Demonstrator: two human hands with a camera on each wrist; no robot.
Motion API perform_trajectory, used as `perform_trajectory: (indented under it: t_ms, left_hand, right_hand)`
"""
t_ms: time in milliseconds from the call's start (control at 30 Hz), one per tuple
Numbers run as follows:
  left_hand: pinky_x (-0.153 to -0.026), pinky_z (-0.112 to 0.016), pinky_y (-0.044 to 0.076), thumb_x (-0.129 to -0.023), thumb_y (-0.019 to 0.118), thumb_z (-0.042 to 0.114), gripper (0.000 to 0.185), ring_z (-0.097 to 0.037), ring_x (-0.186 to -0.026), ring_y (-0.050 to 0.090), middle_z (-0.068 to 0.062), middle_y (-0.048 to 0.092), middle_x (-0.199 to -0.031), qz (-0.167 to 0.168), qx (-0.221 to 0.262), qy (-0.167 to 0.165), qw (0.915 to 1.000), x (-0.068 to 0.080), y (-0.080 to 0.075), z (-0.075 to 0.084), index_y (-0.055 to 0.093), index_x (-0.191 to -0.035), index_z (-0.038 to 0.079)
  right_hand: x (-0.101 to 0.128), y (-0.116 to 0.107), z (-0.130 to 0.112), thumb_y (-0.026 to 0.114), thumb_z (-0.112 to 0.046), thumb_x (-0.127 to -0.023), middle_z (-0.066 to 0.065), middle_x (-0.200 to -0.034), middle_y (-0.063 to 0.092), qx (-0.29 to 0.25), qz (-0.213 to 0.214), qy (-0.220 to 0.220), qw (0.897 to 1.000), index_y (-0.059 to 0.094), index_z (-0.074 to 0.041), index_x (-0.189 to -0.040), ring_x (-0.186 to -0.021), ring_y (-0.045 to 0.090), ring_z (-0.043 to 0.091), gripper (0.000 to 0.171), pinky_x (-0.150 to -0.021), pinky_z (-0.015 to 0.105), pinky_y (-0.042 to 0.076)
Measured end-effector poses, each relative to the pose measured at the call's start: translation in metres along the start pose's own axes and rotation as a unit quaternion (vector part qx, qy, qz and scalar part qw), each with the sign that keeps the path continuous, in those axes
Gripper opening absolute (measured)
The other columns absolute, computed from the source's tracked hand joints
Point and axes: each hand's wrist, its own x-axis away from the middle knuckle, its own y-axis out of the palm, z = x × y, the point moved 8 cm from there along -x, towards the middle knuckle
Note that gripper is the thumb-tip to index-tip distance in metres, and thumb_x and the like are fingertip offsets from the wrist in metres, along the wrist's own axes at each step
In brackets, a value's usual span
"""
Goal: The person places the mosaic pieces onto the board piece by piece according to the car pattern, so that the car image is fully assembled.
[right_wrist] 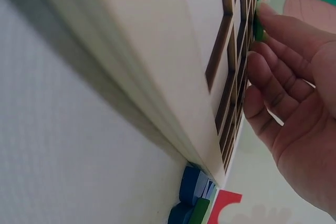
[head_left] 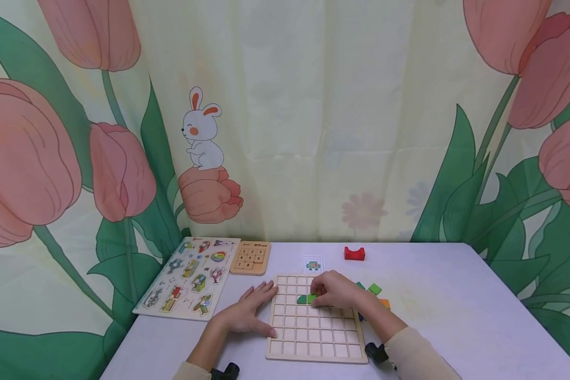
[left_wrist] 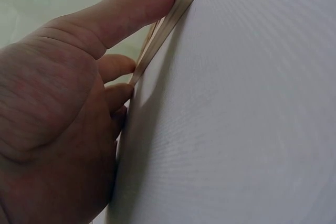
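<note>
At lower centre, our left hand (head_left: pixel 247 315) lies flat, fingers straight against the grid board (head_left: pixel 316 345), while our right hand (head_left: pixel 334 290) pinches a green block (head_left: pixel 311 299) over a cell; a skewed block could jam on the ridges.

The grid board (head_left: pixel 315 338) is pale natural wood with a pattern of square cells, and the piece (head_left: pixel 306 299) on it is green. Loose blocks show green (head_left: pixel 374 288), orange (head_left: pixel 385 303) and red (head_left: pixel 354 253) on a white table (head_left: pixel 456 306). The curtain (head_left: pixel 313 121) behind is cream, printed with pink tulips, green leaves and a white rabbit.
</note>
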Motion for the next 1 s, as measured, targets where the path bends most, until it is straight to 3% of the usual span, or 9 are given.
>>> perform_trajectory:
  t_ms: [267, 533, 1000]
  left_hand:
    - [-0.132, -0.058, -0.001, -0.073, 0.087, 0.06, 0.114, -0.028, -0.164, 0.007, -0.003, 0.015, -0.176, 0.0, -0.003, 0.003, 1.0, 0.0, -0.001, 0.001, 0.031, -0.165, 0.021]
    - [-0.132, -0.057, -0.002, -0.073, 0.087, 0.06, 0.114, -0.028, -0.164, 0.007, -0.003, 0.015, -0.176, -0.003, -0.004, 0.001, 1.0, -0.001, 0.0, -0.001, 0.031, -0.165, 0.021]
    - [-0.132, -0.058, -0.001, -0.072, 0.087, 0.06, 0.115, -0.029, -0.164, 0.007, -0.003, 0.016, -0.176, 0.0, -0.005, 0.002, 1.0, -0.001, 0.001, -0.003, 0.031, -0.165, 0.022]
  right_hand:
    - [0.001, -0.002, 0.004, 0.085, -0.023, -0.088, -0.007, -0.079, 0.064, 0.013, 0.008, 0.008, 1.0, 0.075, -0.018, -0.101, -0.078, 0.058, 0.012, 0.017, -0.066, 0.023, 0.049]
    - [0.012, -0.015, 0.008, 0.081, -0.025, -0.092, -0.009, -0.083, 0.065, 0.027, 0.061, -0.006, 0.998, 0.076, -0.014, -0.108, -0.078, 0.059, 0.013, 0.021, -0.065, 0.023, 0.052]
    - [0.055, -0.059, 0.008, 0.082, -0.023, -0.091, -0.006, -0.092, 0.068, 0.004, 0.16, 0.022, 0.987, 0.075, -0.01, -0.116, -0.081, 0.059, 0.016, 0.03, -0.064, 0.023, 0.055]
